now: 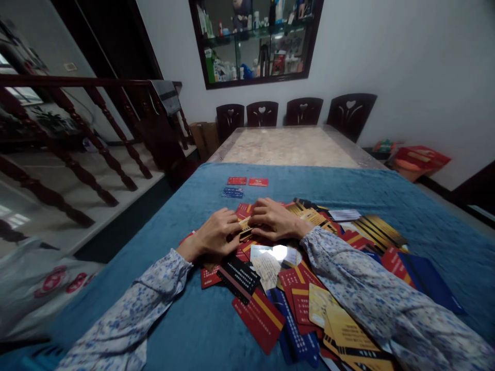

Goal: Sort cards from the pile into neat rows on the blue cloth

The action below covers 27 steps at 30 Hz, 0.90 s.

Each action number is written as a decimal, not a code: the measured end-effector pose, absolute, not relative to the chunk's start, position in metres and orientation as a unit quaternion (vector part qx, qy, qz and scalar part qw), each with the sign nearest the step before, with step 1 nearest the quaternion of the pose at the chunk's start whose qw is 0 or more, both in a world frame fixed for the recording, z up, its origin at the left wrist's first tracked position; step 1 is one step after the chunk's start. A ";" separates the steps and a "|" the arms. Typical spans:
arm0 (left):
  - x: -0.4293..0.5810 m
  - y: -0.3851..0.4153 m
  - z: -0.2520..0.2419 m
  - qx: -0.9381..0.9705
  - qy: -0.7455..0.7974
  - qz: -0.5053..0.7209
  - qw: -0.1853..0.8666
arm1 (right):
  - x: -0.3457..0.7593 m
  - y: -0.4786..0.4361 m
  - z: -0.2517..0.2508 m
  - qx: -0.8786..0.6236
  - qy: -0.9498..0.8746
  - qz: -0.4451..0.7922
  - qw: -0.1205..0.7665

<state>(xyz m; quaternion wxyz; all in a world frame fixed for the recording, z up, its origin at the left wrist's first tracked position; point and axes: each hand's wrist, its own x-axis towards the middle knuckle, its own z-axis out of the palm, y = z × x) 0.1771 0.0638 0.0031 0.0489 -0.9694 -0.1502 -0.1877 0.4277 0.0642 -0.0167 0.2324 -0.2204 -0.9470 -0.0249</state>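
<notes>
- Gold card (245, 227) is mostly covered by fingers; print unreadable, can't tell if it's one card or several.
- Card pile (309, 293) is cut off at the bottom edge.
- Left hand (215, 237) and right hand (275, 220) are curled, fingertips pinching the gold card from both sides.
- Card has a dark stripe and sits over the pile's far end, on the blue cloth (185, 319).

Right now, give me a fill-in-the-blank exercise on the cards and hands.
The left hand and right hand hold a few cards between them over the card pile, which lies on a ____ cloth.
Set apart beyond the hands lie ____ red cards and one blue card.
At the far end of the table stand ____ dark chairs.
Missing words: blue; two; four.
</notes>
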 end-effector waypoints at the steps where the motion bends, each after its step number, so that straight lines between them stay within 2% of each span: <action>1: 0.177 0.066 0.002 -0.968 -0.144 -0.199 0.052 | 0.428 0.065 -0.017 -0.218 -0.947 -0.024 0.235; 7: 0.170 0.080 -0.006 -0.960 -0.131 -0.244 0.029 | 0.429 0.071 -0.024 -0.231 -0.934 -0.006 0.272; 16: 0.160 0.088 -0.015 -0.925 -0.239 -0.291 -0.054 | 0.427 0.070 -0.030 -0.340 -0.894 0.009 0.293; 27: 0.157 0.095 -0.023 -0.917 -0.247 -0.307 -0.070 | 0.424 0.070 -0.033 -0.372 -0.876 0.000 0.307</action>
